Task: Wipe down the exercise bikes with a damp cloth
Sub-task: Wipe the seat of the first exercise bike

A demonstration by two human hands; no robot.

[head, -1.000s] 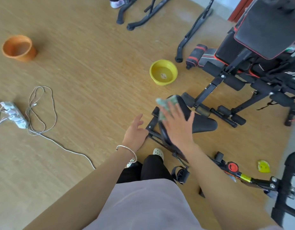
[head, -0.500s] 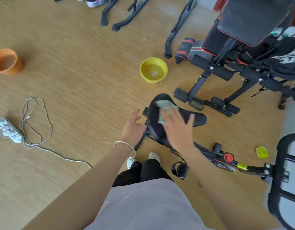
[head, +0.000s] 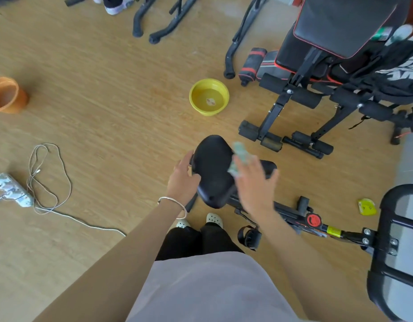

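The black saddle of an exercise bike sits just in front of my feet. My right hand lies flat over its right side with straight fingers, pressing a pale green cloth onto it; the cloth and hand are motion-blurred. My left hand, a silver bangle at the wrist, rests against the saddle's left edge, thumb on its rim. The bike's black frame with a red knob runs off to the right.
A yellow basin with water stands on the wooden floor beyond the saddle. A black-and-red weight bench fills the upper right. An orange bucket is at far left, a power strip with cables lower left.
My right hand has slid the cloth rightward across the saddle. My left hand has moved up against the saddle's left edge. The view has shifted, so everything sits lower in frame.
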